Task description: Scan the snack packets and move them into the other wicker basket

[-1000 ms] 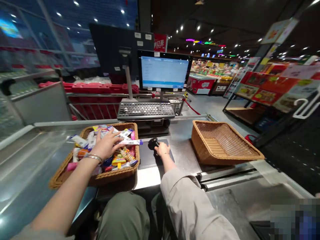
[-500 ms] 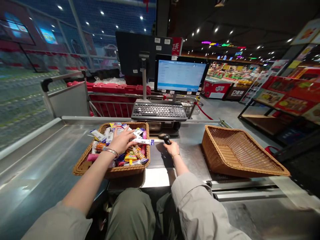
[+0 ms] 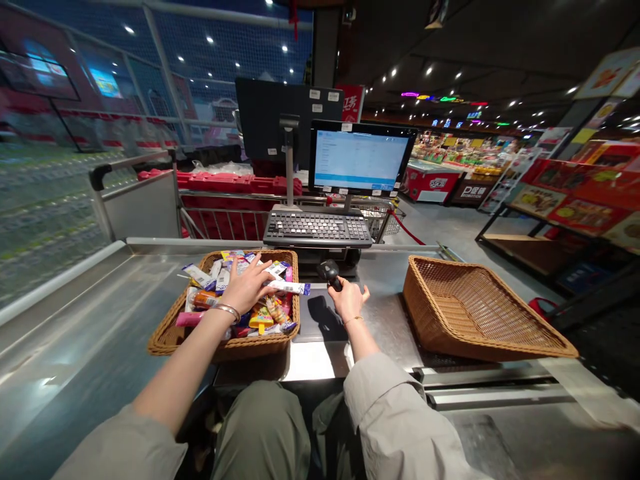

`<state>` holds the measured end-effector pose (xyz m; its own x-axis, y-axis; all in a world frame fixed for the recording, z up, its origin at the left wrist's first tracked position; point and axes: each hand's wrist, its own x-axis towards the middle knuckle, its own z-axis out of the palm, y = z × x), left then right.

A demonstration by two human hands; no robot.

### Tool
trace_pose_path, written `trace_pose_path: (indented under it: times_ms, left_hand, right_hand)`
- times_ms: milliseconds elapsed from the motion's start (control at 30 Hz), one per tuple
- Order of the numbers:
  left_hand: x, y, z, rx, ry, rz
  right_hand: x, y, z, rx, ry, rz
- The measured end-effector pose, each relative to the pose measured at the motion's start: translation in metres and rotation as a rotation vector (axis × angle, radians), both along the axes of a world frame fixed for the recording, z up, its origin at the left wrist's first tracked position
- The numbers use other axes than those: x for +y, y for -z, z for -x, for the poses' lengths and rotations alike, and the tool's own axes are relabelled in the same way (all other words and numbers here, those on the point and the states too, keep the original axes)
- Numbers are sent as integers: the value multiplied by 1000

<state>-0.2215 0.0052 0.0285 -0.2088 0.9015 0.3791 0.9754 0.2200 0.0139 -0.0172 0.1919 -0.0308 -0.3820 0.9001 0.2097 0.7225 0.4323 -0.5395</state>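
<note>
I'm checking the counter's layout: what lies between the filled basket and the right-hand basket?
In the head view, the right hand, gripping a black scanner, is between the filled basket and the right-hand basket, over the metal counter.

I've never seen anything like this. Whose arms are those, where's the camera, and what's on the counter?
No machine arms here: these are a person's bare hands, seen by a camera worn on the head, looking forward and down. The left hand is over a wicker basket of small packets; whether it grips one is unclear. The right hand holds a black handheld scanner. On the metal counter, another wicker basket stands at right; a keyboard and lit monitor are ahead.
</note>
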Motion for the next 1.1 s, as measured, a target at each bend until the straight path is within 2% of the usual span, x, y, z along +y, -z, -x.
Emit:
trace_pose_path:
  times_ms: [233, 500, 733, 967, 1100]
  left_hand:
    - [2, -6, -10, 108, 16, -118]
    - [-2, -14, -24, 173, -24, -233]
    - [-2, -17, -33, 180, -39, -270]
    - [3, -17, -38, 223, -32, -293]
    - [7, -15, -36, 226, -30, -307]
  right_hand:
    - [-16, -17, -13, 140, -35, -305]
    - [-26, -24, -34, 222, -33, -458]
    - [-30, -25, -42, 253, -32, -510]
    - [-30, -22, -45, 306, -18, -456]
    - [-32, -24, -46, 310, -79, -426]
